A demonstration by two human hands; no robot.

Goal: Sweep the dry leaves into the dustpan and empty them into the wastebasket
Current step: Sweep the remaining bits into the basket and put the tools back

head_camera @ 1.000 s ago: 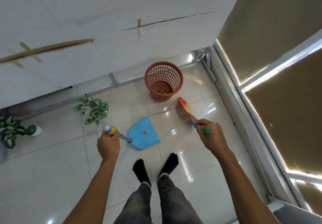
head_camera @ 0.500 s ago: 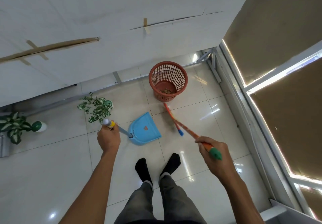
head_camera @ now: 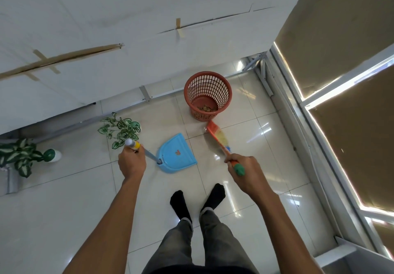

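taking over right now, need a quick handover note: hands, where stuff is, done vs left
Hands: the left hand grips the top of the dustpan's long handle. The right hand grips the broom handle.
Things: the blue dustpan is at floor level ahead of the feet and looks empty. The broom head is low, right of the dustpan and just short of the wastebasket.
Done: dry leaves lie in the wastebasket's bottom.
Left: no loose leaves show on the tiles, so check around the broom head.

The head of the broom (head_camera: 218, 135), just beyond the right hand (head_camera: 245, 171), is blurred. The dustpan handle (head_camera: 151, 156) is partly covered by the left hand (head_camera: 132, 163). Left of it, a potted plant (head_camera: 19, 156) is cut off by the edge.
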